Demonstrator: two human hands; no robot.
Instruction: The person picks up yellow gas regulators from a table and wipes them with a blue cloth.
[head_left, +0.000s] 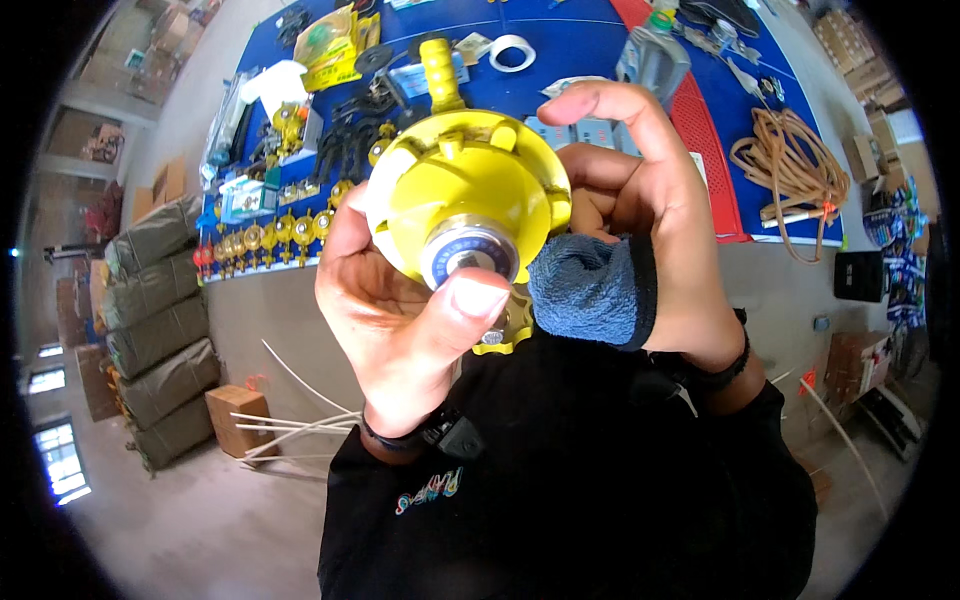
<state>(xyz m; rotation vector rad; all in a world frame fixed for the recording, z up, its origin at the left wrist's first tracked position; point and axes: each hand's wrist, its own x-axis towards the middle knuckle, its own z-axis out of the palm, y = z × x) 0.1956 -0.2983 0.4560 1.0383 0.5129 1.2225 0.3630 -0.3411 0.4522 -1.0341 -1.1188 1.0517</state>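
Observation:
Held up close to the camera is a yellow metal gas regulator (480, 180), with a ribbed outlet pointing away and a round blue-and-silver cap at its near side. My left hand (409, 315) grips it from the left and below, the thumb pressing on the cap. A folded blue cloth (589, 289) is held in my right hand (652, 187), just right of the regulator. The right index finger is raised and bent, apart from the regulator. Part of a yellow scalloped handwheel (516, 322) shows below the regulator, partly hidden by the left thumb.
On the blue table (555, 30) stand a row of small regulators (270, 236), a roll of white tape (512, 54), a clear jug (652, 60) and a coiled tan hose (787, 169). Wrapped bales (165, 330) and a cardboard box (238, 420) are on the floor at left.

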